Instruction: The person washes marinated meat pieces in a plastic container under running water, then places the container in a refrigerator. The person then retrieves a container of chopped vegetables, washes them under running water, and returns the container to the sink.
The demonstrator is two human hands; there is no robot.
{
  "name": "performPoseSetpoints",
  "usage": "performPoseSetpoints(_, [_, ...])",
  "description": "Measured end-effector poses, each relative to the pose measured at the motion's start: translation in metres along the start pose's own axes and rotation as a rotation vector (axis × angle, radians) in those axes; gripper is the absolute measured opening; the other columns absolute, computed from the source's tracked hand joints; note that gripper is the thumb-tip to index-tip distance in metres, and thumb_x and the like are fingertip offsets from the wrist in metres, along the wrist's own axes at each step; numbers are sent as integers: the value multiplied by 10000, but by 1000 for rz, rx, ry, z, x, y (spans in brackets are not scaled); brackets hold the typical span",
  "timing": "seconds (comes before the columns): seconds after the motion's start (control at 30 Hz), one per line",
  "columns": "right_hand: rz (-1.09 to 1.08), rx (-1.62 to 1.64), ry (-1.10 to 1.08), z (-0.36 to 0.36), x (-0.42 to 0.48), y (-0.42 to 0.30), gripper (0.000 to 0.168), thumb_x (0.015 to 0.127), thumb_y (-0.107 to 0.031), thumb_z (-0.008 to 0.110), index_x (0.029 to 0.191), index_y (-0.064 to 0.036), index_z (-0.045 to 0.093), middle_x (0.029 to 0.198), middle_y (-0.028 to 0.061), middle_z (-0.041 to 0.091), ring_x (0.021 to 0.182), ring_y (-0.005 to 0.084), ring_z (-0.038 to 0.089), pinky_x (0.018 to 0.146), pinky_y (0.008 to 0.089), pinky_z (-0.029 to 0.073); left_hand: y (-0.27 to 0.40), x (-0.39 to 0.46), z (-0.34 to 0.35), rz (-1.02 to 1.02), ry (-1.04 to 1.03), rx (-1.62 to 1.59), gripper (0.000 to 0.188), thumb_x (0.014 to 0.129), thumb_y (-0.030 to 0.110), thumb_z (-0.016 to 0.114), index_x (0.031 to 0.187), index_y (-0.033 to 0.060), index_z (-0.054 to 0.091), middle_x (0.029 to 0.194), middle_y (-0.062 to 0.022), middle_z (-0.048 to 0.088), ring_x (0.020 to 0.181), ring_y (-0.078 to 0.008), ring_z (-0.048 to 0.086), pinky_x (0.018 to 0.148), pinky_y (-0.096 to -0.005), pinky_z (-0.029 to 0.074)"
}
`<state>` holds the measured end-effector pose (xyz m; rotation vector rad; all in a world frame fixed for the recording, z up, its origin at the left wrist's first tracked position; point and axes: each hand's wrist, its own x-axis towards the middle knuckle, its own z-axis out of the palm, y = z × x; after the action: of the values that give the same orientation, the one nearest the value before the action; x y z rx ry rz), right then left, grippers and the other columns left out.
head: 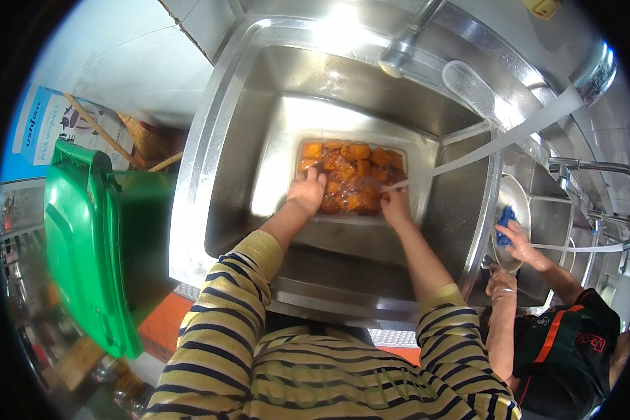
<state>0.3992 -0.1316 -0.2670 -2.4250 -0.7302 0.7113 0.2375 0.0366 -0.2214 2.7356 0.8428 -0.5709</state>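
Observation:
In a deep stainless-steel sink (pixel 262 142) stands a rectangular tray (pixel 406 159) of orange food chunks (pixel 356 152), cut into blocks and lying in water. My left hand (pixel 308 193) is at the tray's left side, fingers apart, fingertips over the chunks. At the right side, my right hand (pixel 396 205) has bent fingers by the tray's edge; whether they grip anything is unclear. A stream of water (pixel 504 139) slants from a metal spout (pixel 598 79) at the upper right and reaches the tray beside my right hand.
Left of the sink stands a green lidded bin (pixel 79 226). A tap (pixel 396 58) overhangs the sink's back edge. On the right, a co-worker's hand (pixel 522 247) presses a blue cloth (pixel 505 223) inside a round metal bowl (pixel 514 191), over neighbouring basins.

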Motion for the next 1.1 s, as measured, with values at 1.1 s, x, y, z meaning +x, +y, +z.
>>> performPoseSetpoints(1.1, [-259,-303,-394,-34,-19,-1,517,734,-193,576,1186,-40,375,1245,103,305,1098,272,391,893,348,366,-19,14,-71,24,-145,-132,251,748,101,475,983,57,550,921,-127,595,896,-227,564,745,-308,450])
